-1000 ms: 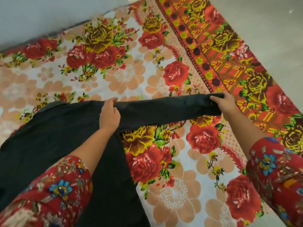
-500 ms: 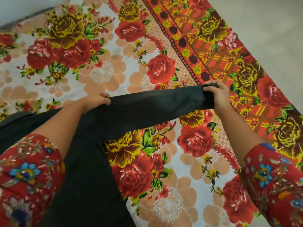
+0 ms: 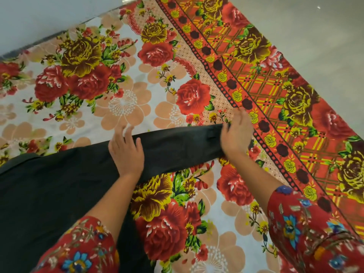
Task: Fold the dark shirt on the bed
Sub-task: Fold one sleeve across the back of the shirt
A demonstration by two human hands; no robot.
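Where the frame is widest, a floral-printed bed sheet covers the bed: red and yellow roses with peach blossoms on a pale ground, and a red-and-yellow lattice border running diagonally down the right side. Grey floor occupies the upper right corner; a pale wall fills the upper left.

Item: dark shirt of plain black cloth. Body spread flat over the lower left of the frame; one long sleeve extends rightward across the centre, lying on the sheet, its cuff end near the inner edge of the border.

Item: red embroidered sleeves with blue and gold flowers, one at lower left, one at lower right, forearms bare beyond them.

Item: left hand. Centre of frame, palm down, fingers spread and flat on the shirt where sleeve meets body; pressing, not grasping.

Item: right hand. Right of centre, at the cuff end of the sleeve, fingers extended and blurred; it lies over the cloth, but whether it pinches the cuff cannot be told.
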